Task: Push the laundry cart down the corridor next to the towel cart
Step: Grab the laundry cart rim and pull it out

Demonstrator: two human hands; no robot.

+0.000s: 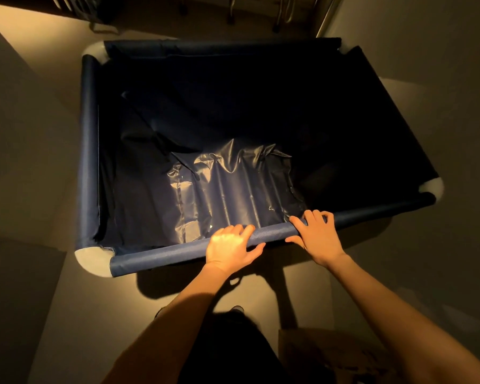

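Hands grip the near rail of the laundry cart (89,139): the left hand (230,246) and the right hand (317,236) both have fingers clenched around it. The cart stands on the floor (39,65), its dark blue liner (233,187) wrinkled inside.

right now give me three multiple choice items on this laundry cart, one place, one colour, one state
1. Where do both hands rest?
A. near rail
B. far rail
C. side rail

2. What colour is the cart's fabric?
A. red
B. navy blue
C. green

3. What does the cart hold?
A. piled towels
B. only its loose liner
C. boxes

Answers:
1 A: the left hand and right hand sit on the near rail.
2 B: the laundry cart has navy rails and walls.
3 B: only the shiny liner shows inside, though the far right is dark.
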